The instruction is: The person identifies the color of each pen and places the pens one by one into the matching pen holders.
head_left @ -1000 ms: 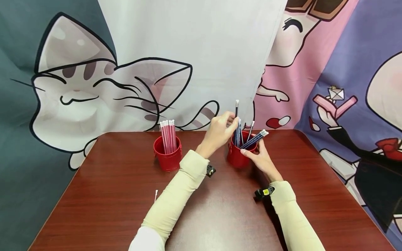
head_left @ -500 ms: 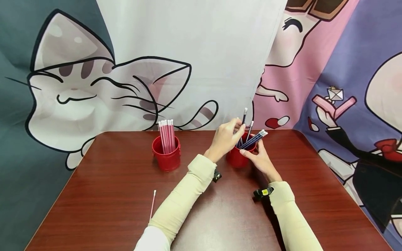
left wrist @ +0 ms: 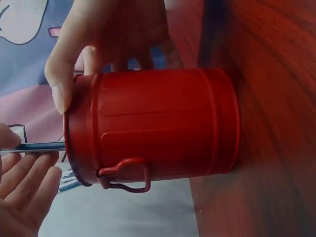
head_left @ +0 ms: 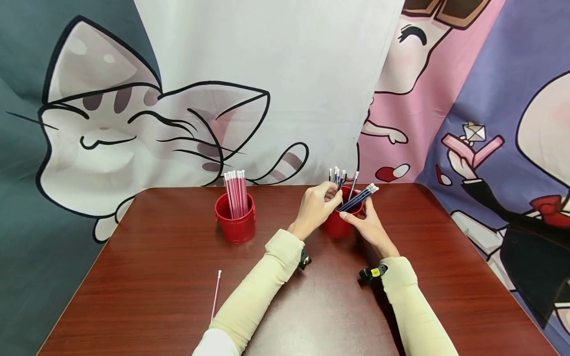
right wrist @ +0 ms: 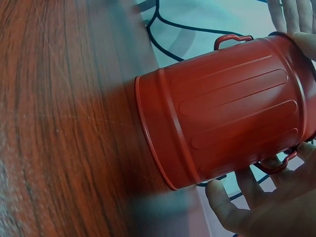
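My left hand [head_left: 313, 207] is over the mouth of the right red bucket [head_left: 335, 225], pinching a dark blue pencil [left wrist: 44, 146] between thumb and fingers, as the left wrist view shows. The pencil's lower end is inside the bucket. Several dark blue pencils [head_left: 359, 198] with white eraser ends stand in it, some leaning right. My right hand [head_left: 373, 227] holds the bucket from its right side, thumb at the rim and fingers around the wall. The bucket stands upright on the table; its interior is mostly hidden by my hands.
A second red bucket [head_left: 235, 230], filled with pink pencils [head_left: 237, 195], stands to the left on the brown table [head_left: 156, 277]. One loose pink pencil [head_left: 216, 295] lies nearer, partly behind my left sleeve. A cartoon-printed cloth [head_left: 285, 64] hangs behind the table.
My left hand has moved slightly right and lowered a dark blue pencil that stood high above the bucket, so its eraser end is now level with the others. My right hand has stayed put.
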`<action>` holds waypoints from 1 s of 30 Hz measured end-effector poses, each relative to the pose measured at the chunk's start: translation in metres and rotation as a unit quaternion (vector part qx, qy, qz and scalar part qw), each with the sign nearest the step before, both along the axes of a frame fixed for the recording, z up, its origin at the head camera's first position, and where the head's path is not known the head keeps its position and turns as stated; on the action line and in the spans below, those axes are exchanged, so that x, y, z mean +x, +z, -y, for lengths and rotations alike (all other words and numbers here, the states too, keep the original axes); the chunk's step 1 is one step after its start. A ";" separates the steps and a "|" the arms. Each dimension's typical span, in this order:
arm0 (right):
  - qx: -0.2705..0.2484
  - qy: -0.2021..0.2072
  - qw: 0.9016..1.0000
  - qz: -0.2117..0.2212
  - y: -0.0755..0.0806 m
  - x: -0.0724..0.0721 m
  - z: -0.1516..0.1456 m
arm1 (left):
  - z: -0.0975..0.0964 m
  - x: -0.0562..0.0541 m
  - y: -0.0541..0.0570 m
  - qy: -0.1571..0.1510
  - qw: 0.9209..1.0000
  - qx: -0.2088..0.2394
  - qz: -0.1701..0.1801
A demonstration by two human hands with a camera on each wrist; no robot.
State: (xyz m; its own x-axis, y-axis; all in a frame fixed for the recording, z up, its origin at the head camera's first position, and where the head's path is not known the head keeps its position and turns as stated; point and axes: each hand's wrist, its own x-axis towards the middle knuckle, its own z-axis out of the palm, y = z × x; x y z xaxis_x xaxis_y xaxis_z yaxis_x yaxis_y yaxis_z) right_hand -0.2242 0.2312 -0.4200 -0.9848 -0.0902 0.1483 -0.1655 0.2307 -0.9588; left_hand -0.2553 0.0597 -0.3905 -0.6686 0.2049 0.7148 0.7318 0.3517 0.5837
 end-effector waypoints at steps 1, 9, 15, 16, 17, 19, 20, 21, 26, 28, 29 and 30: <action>0.000 0.000 1.000 0.001 0.000 0.000 0.000 | 0.000 0.000 -0.001 -0.010 1.000 0.014 0.006; 0.007 -0.001 1.000 -0.007 -0.001 0.000 0.000 | -0.003 0.000 -0.005 -0.029 0.999 0.040 -0.017; 0.010 -0.002 1.000 -0.009 -0.001 0.001 0.000 | -0.004 0.000 -0.007 -0.054 0.998 0.027 0.001; 0.009 -0.002 1.000 -0.008 -0.001 0.001 0.000 | -0.004 0.000 -0.007 -0.056 0.998 0.023 0.007; 0.011 -0.003 1.000 -0.007 -0.001 0.001 0.001 | -0.003 0.001 -0.008 -0.057 0.998 0.018 0.010; 0.012 -0.003 1.000 -0.004 0.000 0.001 0.001 | -0.003 0.001 -0.008 -0.056 0.998 0.009 0.015; 0.012 -0.004 1.000 -0.002 0.000 0.001 0.001 | -0.003 0.001 -0.008 -0.055 0.998 0.005 0.017; 0.012 -0.003 1.000 -0.002 -0.001 0.001 0.001 | -0.003 0.002 -0.008 -0.054 0.998 0.001 0.019; 0.004 -0.002 1.000 -0.005 -0.001 0.001 0.001 | -0.003 0.004 -0.007 -0.062 0.997 -0.008 0.034; 0.004 -0.003 1.000 -0.005 -0.001 0.001 0.001 | -0.003 0.005 -0.006 -0.067 0.997 -0.010 0.041; 0.005 -0.004 1.000 -0.004 -0.002 0.001 0.001 | -0.003 0.006 -0.006 -0.069 0.997 -0.012 0.043; 0.005 -0.005 1.000 -0.003 -0.002 0.001 0.001 | -0.002 0.006 -0.006 -0.069 0.997 -0.015 0.045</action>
